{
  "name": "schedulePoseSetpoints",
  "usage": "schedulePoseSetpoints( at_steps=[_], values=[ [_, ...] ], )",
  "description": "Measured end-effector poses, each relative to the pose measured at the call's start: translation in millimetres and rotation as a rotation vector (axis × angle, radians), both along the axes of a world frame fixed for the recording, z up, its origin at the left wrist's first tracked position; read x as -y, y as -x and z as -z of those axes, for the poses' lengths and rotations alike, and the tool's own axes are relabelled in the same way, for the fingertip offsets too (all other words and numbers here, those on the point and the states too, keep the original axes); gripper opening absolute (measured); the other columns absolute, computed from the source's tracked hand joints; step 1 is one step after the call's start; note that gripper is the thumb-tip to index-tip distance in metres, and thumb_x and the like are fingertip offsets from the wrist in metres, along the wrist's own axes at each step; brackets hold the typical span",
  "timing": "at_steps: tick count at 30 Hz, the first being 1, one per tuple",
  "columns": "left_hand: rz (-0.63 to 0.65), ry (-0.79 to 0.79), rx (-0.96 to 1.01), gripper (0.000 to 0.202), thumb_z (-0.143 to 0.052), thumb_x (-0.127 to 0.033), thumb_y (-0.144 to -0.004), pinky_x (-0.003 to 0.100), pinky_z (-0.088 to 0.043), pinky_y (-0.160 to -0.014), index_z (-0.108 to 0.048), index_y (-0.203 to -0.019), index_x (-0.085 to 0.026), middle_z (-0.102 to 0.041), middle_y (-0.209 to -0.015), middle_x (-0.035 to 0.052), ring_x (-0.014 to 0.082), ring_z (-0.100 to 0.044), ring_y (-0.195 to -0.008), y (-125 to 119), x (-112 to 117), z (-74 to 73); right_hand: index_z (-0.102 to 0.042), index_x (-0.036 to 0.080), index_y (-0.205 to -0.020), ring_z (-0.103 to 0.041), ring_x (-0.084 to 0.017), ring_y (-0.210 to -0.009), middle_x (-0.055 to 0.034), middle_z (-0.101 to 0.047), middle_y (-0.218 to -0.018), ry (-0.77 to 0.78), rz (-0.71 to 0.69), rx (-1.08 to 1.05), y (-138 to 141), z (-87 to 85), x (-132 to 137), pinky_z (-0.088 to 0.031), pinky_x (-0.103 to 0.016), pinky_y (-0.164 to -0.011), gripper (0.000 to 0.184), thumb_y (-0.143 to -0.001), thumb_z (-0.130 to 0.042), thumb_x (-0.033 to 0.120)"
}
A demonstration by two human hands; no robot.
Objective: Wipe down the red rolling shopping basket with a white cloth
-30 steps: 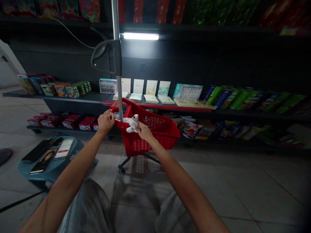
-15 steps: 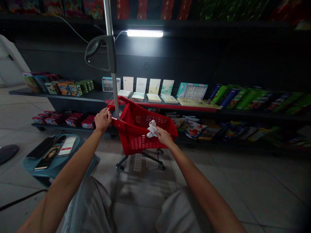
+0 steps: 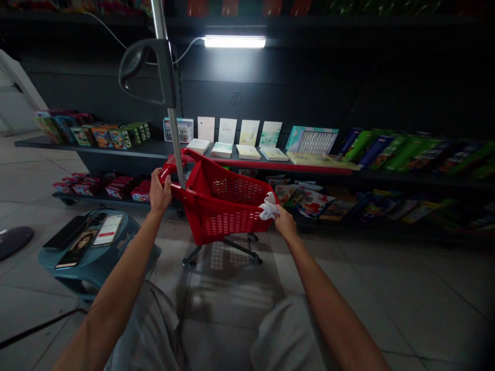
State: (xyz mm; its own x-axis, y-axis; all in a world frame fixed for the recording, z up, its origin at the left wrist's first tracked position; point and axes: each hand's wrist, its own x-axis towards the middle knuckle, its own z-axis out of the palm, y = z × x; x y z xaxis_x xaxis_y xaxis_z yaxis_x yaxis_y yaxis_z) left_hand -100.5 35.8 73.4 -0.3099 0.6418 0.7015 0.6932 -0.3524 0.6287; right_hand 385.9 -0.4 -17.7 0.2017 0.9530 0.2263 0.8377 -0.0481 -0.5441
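No readable txt; phone screen [image 3: 108,230] too small.

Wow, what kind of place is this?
It looks like a shop, maybe one selling books and toys. There's a red shopping cart, and long shelves show rows of boxed goods set out for sale.

**Cart ahead, shelving behind it**

I have the shopping cart [image 3: 232,221] directly ahead of me, a cloth [image 3: 268,207] at its right rim. Behind the cart stands the shelving [image 3: 154,150], cards [image 3: 227,131] along one shelf, boxes [image 3: 118,189] on the shelf below. Left of the cart, a stool [image 3: 93,273] holds a phone [image 3: 108,230].
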Motion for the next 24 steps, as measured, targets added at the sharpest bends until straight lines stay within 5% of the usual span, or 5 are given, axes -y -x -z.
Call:
schedulePoseSetpoints(
  at_steps=[2,4,9,15,24],
  values=[
    [0.096,0.017,0.163,0.075,-0.05,-0.05,-0.101,0.041,-0.041,-0.121,-0.017,-0.162,-0.02,-0.043,-0.161,0.0192,0.0242,-0.05,-0.146,-3.5,7.8,25.7,-0.064,0.029,-0.137,-0.068,-0.024,-0.107,-0.0095,-0.072,-0.128,0.001,0.027,-0.011,5.0,1.1,2.1,-0.046,-0.027,-0.076,0.043,-0.098,-0.048,0.022],
    [0.246,0.151,0.275,0.086,-0.052,-0.053,-0.099,0.043,-0.047,-0.116,-0.005,-0.164,-0.022,-0.043,-0.161,0.0209,0.0254,-0.054,-0.143,-9.8,15.2,55.1,-0.064,0.029,-0.137,-0.067,-0.025,-0.109,-0.0094,-0.071,-0.13,0.005,0.05,-0.004,7.6,1.3,2.7,-0.047,-0.028,-0.079,0.043,-0.099,-0.046,0.021],
    [0.441,0.47,0.263,0.064,-0.052,-0.059,-0.097,0.042,-0.051,-0.113,-0.055,-0.144,-0.017,-0.068,-0.138,0.0142,0.0282,-0.06,-0.135,-33.2,22.9,104.2,-0.062,0.022,-0.139,-0.064,-0.028,-0.119,-0.0149,-0.068,-0.135,0.021,0.07,0.114,16.0,-2.6,1.4,-0.048,-0.036,-0.097,0.046,-0.097,-0.044,0.015],
    [0.39,0.473,0.282,0.068,-0.067,-0.053,-0.09,0.039,-0.056,-0.107,-0.048,-0.146,-0.019,-0.07,-0.136,0.0111,0.0269,-0.068,-0.125,-56.1,25.3,113.5,-0.065,0.01,-0.131,-0.05,-0.032,-0.14,-0.0195,-0.062,-0.142,-0.115,-0.009,0.238,64.8,-6.5,-1.4,-0.036,-0.045,-0.119,0.046,-0.092,-0.04,0.007],
    [0.323,0.487,0.273,0.058,-0.059,-0.04,-0.097,0.037,-0.056,-0.104,-0.04,-0.148,-0.019,-0.069,-0.136,0.0129,0.0246,-0.068,-0.126,-68.7,32.1,109.6,-0.062,0.016,-0.135,-0.055,-0.03,-0.13,-0.0166,-0.064,-0.136,-0.337,-0.386,0.091,202.0,-36.8,-0.4,-0.035,-0.049,-0.121,0.042,-0.096,-0.046,0.013]
  ],
)
